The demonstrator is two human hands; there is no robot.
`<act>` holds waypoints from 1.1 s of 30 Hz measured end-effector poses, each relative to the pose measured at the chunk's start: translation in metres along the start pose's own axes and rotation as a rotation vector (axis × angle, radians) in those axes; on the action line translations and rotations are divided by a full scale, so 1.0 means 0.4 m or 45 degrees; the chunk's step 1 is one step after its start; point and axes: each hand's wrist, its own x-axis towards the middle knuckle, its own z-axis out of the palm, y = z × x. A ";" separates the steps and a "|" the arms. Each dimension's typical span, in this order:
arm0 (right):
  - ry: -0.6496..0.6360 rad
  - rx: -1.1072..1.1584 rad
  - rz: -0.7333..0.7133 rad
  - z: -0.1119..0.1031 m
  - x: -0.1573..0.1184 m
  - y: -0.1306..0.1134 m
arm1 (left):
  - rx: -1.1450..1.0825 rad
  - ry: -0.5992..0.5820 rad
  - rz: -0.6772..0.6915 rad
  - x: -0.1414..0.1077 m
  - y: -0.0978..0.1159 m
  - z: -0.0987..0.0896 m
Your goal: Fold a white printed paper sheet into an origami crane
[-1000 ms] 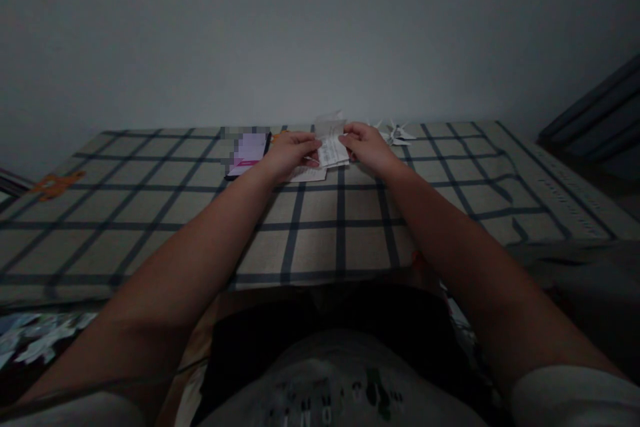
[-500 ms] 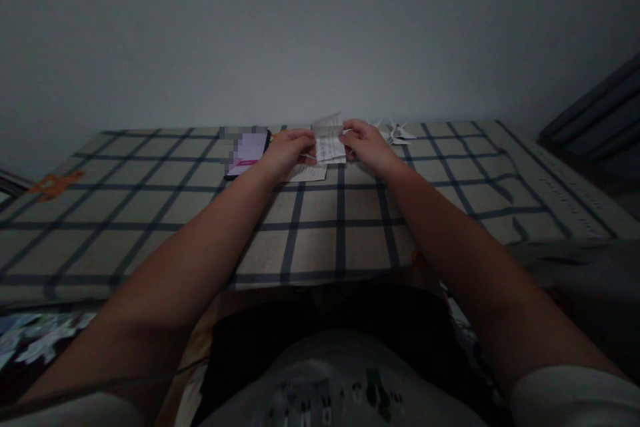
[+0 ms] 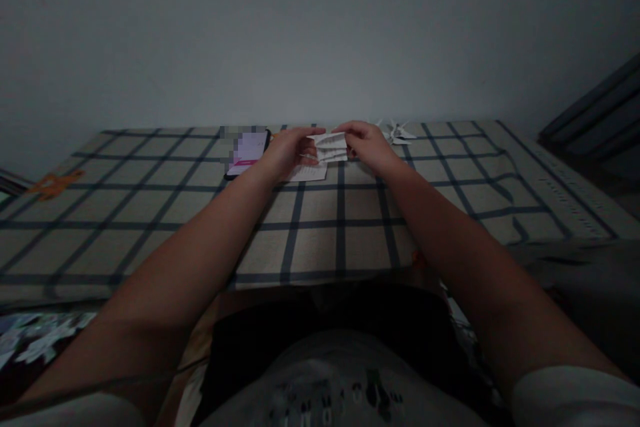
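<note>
a hand could pass over the cloth point(image 3: 315, 240) between the forearms point(image 3: 200, 247) until the folded paper point(image 3: 331, 147) blocks it.

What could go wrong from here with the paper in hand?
The left hand looks open beside the printed paper, so the right hand may carry most of the hold and the sheet could slip or skew. The flat sheet lies close by, so the two could get mixed up. The phone sits near the left wrist and might get nudged.
</note>
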 end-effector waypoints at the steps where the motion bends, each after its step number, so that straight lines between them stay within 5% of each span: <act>1: -0.002 -0.003 -0.009 -0.001 0.000 0.001 | 0.028 0.014 0.023 -0.001 -0.001 0.000; 11: 0.033 0.044 0.078 -0.006 0.005 0.007 | 0.279 0.107 0.196 -0.010 -0.011 -0.005; 18: -0.160 -0.112 -0.005 -0.006 0.001 0.023 | 0.308 0.097 0.222 -0.018 -0.005 0.002; 28: 0.057 -0.065 0.022 -0.007 0.001 -0.004 | 0.213 -0.051 0.016 -0.012 -0.010 0.004; 33: 0.037 -0.032 0.003 -0.008 0.003 0.002 | 0.218 -0.054 0.027 -0.010 -0.009 0.006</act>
